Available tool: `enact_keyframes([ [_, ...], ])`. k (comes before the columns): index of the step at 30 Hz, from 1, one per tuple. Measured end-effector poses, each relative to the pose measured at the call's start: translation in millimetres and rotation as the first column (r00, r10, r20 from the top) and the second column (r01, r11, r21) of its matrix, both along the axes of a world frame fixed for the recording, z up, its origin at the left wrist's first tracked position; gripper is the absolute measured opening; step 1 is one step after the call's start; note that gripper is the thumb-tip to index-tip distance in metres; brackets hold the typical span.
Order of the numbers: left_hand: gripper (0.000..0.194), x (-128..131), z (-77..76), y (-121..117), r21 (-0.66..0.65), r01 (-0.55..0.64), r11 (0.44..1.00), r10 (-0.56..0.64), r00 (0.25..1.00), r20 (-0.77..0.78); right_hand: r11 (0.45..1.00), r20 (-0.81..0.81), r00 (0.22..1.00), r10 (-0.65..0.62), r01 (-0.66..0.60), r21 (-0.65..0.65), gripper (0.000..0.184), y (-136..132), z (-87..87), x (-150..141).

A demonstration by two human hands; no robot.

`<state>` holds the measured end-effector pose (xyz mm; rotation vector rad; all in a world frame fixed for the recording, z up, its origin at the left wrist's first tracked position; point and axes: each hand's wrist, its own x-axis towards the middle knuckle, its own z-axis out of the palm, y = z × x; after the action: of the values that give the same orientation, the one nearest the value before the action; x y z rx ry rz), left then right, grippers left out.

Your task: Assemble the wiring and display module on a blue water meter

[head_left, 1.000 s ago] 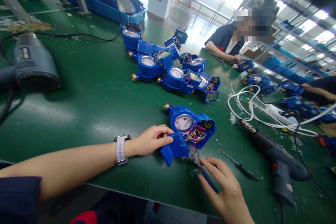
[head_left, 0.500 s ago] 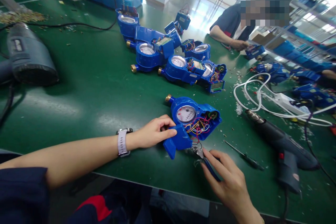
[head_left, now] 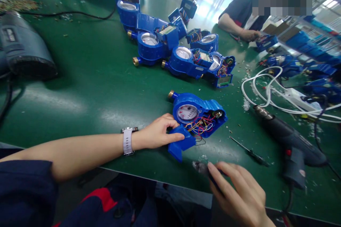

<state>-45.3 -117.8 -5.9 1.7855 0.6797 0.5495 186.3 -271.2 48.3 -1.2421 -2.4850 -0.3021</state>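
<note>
1. Blue and angular, the cover (head_left: 186,143) is pinched between the thumb and fingers of the left hand (head_left: 159,134), just in front of the opened meter (head_left: 188,109).
2. The meter is laid on the green bench (head_left: 101,85), dial upward, its coloured wires (head_left: 202,125) exposed in the compartment at its right.
3. Pliers (head_left: 201,167) are gripped by the right hand (head_left: 241,191), its fingers closed about the handles; their blurred head is held apart from the wires, and its opening cannot be made out.
4. A screwdriver (head_left: 252,154) is set between the meter and a heat gun (head_left: 290,142).
5. Further meters (head_left: 183,58) are clustered beyond.
</note>
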Motion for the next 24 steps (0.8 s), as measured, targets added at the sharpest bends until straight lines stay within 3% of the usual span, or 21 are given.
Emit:
enact_keyframes([
  [3,0.031,-0.5,-0.8,0.0,-0.035,0.014,0.999,-0.014,1.0,-0.009,0.997,-0.074,0.997,0.025,-0.03,-0.065,0.029,-4.5,4.4,-3.1],
  [8,0.031,-1.8,-0.8,0.4,-0.041,0.064,0.997,-0.064,0.998,-0.017,0.975,0.004,0.976,-0.22,0.22,0.016,0.03,1.1,1.5,-0.5],
  [11,0.031,-2.3,-0.6,-0.6,-0.038,0.086,0.996,-0.086,0.996,-0.01,0.96,0.027,0.96,-0.279,0.278,0.028,0.028,3.2,-1.4,-2.1],
  [24,0.03,-3.6,1.4,-0.3,-0.118,0.159,0.98,-0.152,0.986,0.067,0.973,0.175,0.959,-0.224,0.21,0.097,0.034,2.2,-1.4,-2.9],
])
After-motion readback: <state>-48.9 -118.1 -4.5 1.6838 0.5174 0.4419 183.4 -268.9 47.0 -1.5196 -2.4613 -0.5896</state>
